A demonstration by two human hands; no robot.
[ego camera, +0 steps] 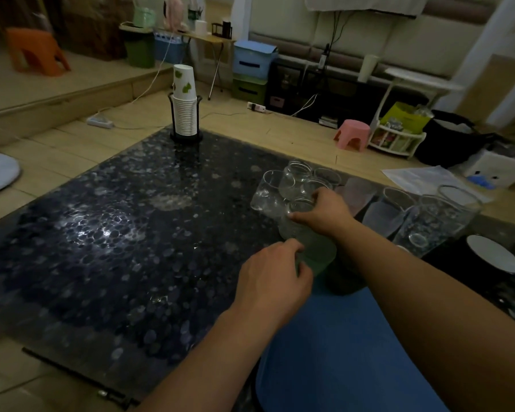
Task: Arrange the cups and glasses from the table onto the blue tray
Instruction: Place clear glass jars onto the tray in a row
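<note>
We see right hand [324, 212] curled over rim of clear glass [295, 221]; left hand [275, 278] grips green cup [317, 254] at far edge of blue tray [339, 352], just beside glass.

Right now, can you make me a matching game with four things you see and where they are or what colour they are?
Things:
1. paper cup stack
2. small stool
3. left hand
4. blue tray

Clues:
A. pink, on the floor
B. touching a pale green cup
C. in a black holder at the table's far edge
D. nearest the person, under the arms

Pairs: 1-C, 2-A, 3-B, 4-D
</note>
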